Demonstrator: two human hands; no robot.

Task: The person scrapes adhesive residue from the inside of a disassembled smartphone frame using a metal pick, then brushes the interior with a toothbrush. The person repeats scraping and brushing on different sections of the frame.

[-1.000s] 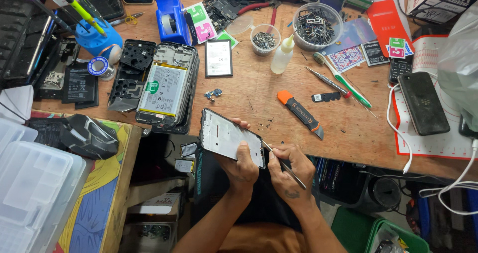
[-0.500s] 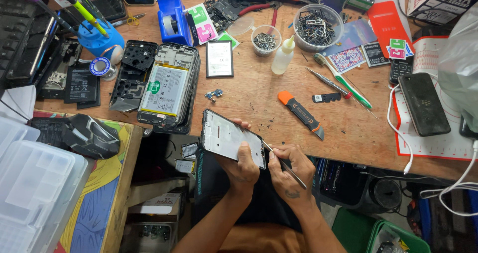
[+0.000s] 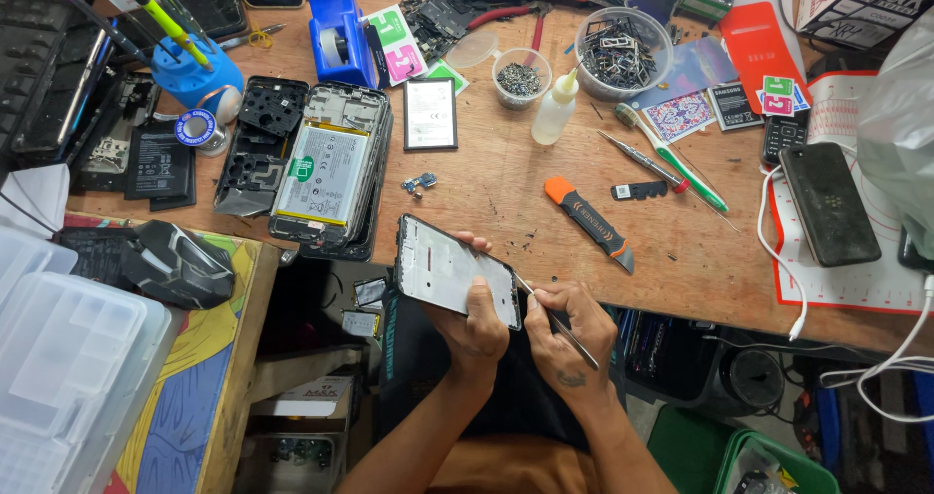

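Observation:
My left hand grips a bare phone frame with a pale inner face, held tilted just off the near edge of the wooden workbench. Beside it, my right hand pinches thin metal tweezers whose tip meets the frame's right end. On the bench to the left lies an opened phone with its white battery exposed.
An orange-handled pry tool lies right of the frame. Small tubs of screws and metal parts, a glue bottle, a green screwdriver, a dark phone and a white cable are on the bench. A clear plastic box sits lower left.

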